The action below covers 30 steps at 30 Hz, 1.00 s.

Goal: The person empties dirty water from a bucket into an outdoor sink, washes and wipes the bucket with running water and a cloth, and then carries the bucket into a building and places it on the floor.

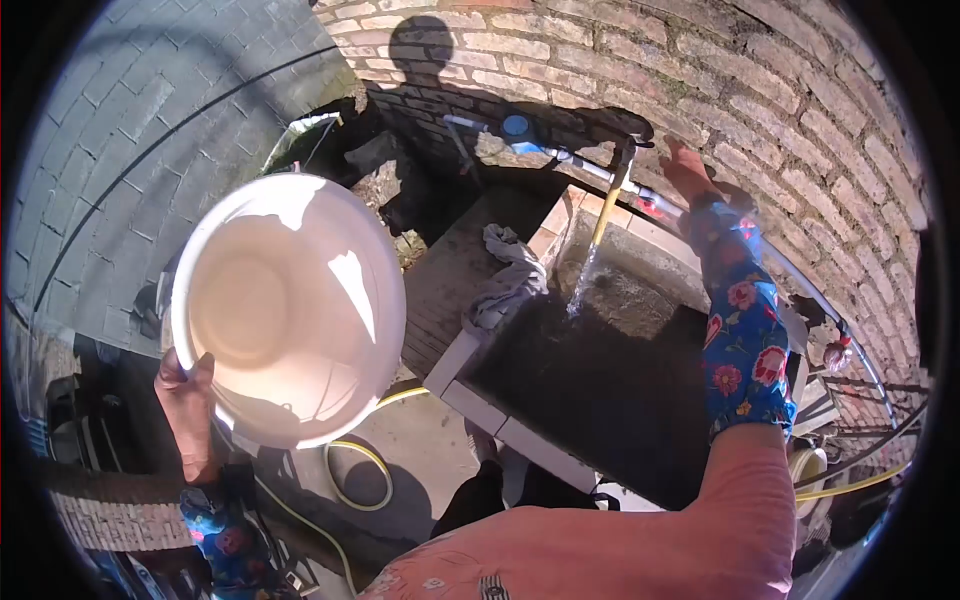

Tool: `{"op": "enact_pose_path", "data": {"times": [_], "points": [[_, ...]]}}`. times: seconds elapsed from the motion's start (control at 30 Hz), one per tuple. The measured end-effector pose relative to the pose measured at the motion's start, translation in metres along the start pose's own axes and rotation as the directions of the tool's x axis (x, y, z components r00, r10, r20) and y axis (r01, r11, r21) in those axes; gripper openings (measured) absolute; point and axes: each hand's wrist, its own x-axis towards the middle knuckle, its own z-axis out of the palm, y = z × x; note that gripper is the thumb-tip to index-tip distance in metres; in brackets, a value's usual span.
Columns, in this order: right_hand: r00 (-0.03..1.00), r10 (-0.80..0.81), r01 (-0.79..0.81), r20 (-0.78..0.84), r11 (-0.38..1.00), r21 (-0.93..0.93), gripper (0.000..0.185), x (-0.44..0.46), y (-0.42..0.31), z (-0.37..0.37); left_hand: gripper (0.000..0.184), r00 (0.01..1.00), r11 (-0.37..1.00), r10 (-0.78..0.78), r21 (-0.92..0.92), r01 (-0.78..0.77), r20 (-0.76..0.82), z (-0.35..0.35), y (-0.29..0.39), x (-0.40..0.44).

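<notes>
My left hand (pixel 190 405) grips the rim of a large white basin (pixel 290 310), its thumb over the edge; the basin is tilted with its inside facing me and looks empty. My right hand (pixel 688 170) is raised beside the tap (pixel 627 165) at the brick wall, fingers apart, holding nothing. A short yellow hose (pixel 606 215) hangs from the tap, and water (pixel 582 280) runs from it into the tiled sink (pixel 522 440). On the sink's left corner lies a grey cloth (pixel 512 278).
A pipe with a blue meter (pixel 517 128) runs along the brick wall (pixel 790 110). Beside the sink is a stone slab (pixel 440 300). A yellow hose (pixel 385 490) loops on the ground below the basin. Grey paving (pixel 120 180) lies at upper left.
</notes>
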Motion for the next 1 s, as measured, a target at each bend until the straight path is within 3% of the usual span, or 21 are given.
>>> {"op": "enact_pose_path", "data": {"times": [0.07,0.1,0.13,0.2,0.27,0.37,0.43,0.47,0.57,0.63,0.7,0.73,0.8,0.83,0.87,0.93,0.97,1.0], "points": [[0.986,0.009,0.005,0.168,0.996,-0.086,0.047,0.038,0.021,0.037,0.014,0.981,0.993,-0.088,0.064,0.101,-0.174,-0.040,-0.020,-0.027],[0.979,-0.131,0.131,0.157,0.991,0.011,0.040,0.055,0.044,0.061,0.009,0.963,0.986,-0.070,0.130,0.107,-0.261,-0.063,-0.039,-0.045],[0.976,-0.043,0.080,0.215,0.982,-0.169,0.034,0.070,0.049,0.076,0.010,0.943,0.956,-0.057,0.255,0.147,-0.328,-0.076,-0.040,-0.060],[0.978,-0.006,0.060,0.210,0.965,-0.254,0.030,0.086,0.061,0.089,0.017,0.859,0.878,-0.165,0.324,0.352,-0.485,-0.109,-0.058,-0.093],[0.951,0.091,-0.007,0.296,0.962,-0.273,0.030,0.105,0.074,0.088,0.020,0.821,0.858,-0.218,0.297,0.418,-0.527,-0.149,-0.103,-0.128],[0.857,0.243,-0.144,0.455,0.959,-0.243,0.037,0.096,0.035,0.064,0.023,0.758,0.780,-0.330,0.290,0.555,-0.562,-0.169,-0.131,-0.177],[0.849,0.290,-0.232,0.441,0.956,-0.181,0.039,0.106,0.039,0.074,0.024,0.704,0.768,-0.379,0.220,0.602,-0.601,-0.156,-0.135,-0.194],[0.846,0.217,-0.185,0.487,0.976,-0.112,0.040,0.122,0.059,0.092,0.023,0.683,0.767,-0.410,0.177,0.617,-0.604,-0.152,-0.144,-0.206],[0.829,0.289,-0.413,0.478,0.893,0.176,0.034,0.095,0.040,0.092,0.021,0.637,0.708,-0.469,0.169,0.685,-0.612,-0.146,-0.164,-0.231],[0.787,0.274,-0.528,0.553,0.763,0.373,0.038,0.057,0.008,0.075,0.022,0.650,0.763,-0.482,0.083,0.641,-0.588,-0.135,-0.177,-0.235],[0.845,0.087,-0.465,0.527,0.605,0.646,0.056,0.007,-0.001,0.083,0.023,0.671,0.792,-0.481,0.047,0.608,-0.564,-0.114,-0.167,-0.221],[0.834,0.117,-0.476,0.539,0.649,0.594,0.053,-0.015,-0.027,0.086,0.024,0.683,0.806,-0.483,0.026,0.591,-0.547,-0.102,-0.157,-0.210],[0.726,-0.132,-0.451,0.675,0.650,0.612,0.045,-0.082,-0.080,0.109,0.025,0.741,0.842,-0.464,0.019,0.539,-0.485,-0.080,-0.139,-0.189],[0.642,-0.346,-0.397,0.684,0.613,0.683,0.044,-0.123,-0.116,0.114,0.026,0.756,0.850,-0.454,0.026,0.527,-0.472,-0.063,-0.114,-0.173],[0.446,-0.317,-0.602,0.837,0.586,0.542,0.052,-0.149,-0.165,0.111,0.026,0.778,0.862,-0.462,-0.007,0.508,-0.427,-0.047,-0.080,-0.158],[0.406,-0.489,-0.470,0.772,0.612,0.635,0.059,-0.197,-0.227,0.103,0.025,0.893,0.948,-0.316,-0.082,0.307,-0.319,-0.011,-0.062,-0.138],[0.390,-0.511,-0.460,0.766,0.613,0.643,0.059,-0.200,-0.242,0.102,0.023,0.931,0.976,-0.195,0.034,0.216,-0.310,0.009,-0.049,-0.129],[0.477,-0.448,-0.490,0.756,0.578,0.652,0.058,-0.201,-0.257,0.102,0.018,0.968,0.995,-0.096,-0.009,0.097,-0.230,0.022,-0.027,-0.125]]}}
